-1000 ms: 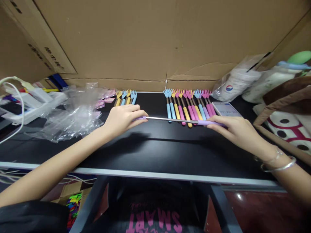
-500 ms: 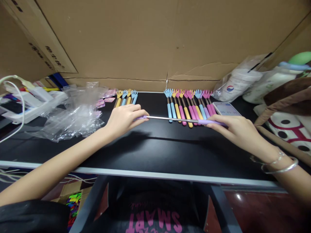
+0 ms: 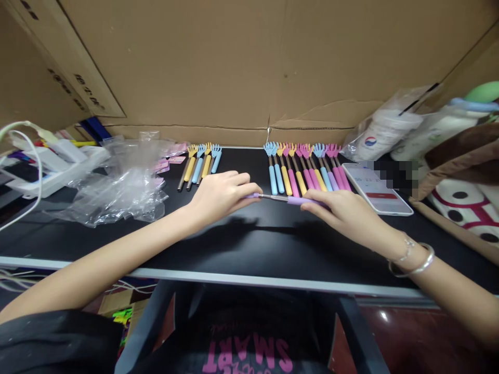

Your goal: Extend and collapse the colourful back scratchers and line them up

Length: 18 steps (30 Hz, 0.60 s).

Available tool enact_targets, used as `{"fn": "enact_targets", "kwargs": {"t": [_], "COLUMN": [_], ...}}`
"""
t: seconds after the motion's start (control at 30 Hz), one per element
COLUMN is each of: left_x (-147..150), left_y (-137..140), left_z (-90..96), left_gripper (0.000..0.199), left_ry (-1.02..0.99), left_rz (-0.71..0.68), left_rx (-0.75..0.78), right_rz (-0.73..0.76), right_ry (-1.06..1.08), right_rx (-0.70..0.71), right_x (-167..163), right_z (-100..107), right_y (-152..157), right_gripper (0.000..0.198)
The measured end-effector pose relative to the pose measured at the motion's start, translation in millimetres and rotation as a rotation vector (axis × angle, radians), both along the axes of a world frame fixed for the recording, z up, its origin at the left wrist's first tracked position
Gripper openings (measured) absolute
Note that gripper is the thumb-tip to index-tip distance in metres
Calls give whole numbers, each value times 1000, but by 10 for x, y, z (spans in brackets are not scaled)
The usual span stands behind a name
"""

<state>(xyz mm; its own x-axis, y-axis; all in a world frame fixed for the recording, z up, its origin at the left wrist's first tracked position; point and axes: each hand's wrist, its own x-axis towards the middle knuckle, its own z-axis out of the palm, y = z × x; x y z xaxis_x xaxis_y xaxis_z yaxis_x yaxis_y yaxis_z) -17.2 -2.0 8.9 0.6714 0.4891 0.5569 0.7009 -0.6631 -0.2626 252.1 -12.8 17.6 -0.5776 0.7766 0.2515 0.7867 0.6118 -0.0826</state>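
Note:
Both my hands grip a purple telescopic back scratcher (image 3: 275, 197), held level above the black desk. My left hand (image 3: 224, 196) is closed around its purple head end. My right hand (image 3: 343, 214) is closed on its purple handle. Only a short length of metal rod shows between them. Behind my right hand lies a row of back scratchers (image 3: 292, 179) with blue, yellow, pink and purple handles, claws toward the cardboard wall. A smaller group of yellow and blue back scratchers (image 3: 198, 169) lies beyond my left hand, some with their rods showing below the handles.
Crumpled clear plastic bags (image 3: 128, 182) lie at the left, beside a white power strip (image 3: 58, 169) and pink paper slips (image 3: 171, 156). A phone (image 3: 376, 192) rests at the right, near a bagged cup (image 3: 385, 132) and a brown-edged bag (image 3: 456, 171). Cardboard (image 3: 218, 67) stands behind the desk.
My hands have come closer together, and the back scratcher's exposed rod is much shorter. My right hand has moved left, uncovering more of the phone.

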Motion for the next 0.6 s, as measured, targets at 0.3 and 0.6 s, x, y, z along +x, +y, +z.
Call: {"fn": "enact_targets", "kwargs": {"t": [0.3,0.6], "left_x": [66,61], "left_y": [-7,-16], "left_z": [-121,-107], "left_gripper": [27,24], "left_ry": [-66,-78], "left_rz": [58,66], "left_rx": [-135,-133], "right_rz": [-18,-24], "right_ry": [-80,-116], "right_rx": [145,263], "right_x": [-66,-69], "right_z": [-32,-25], "right_y": [39,54], "right_gripper": [40,41]}}
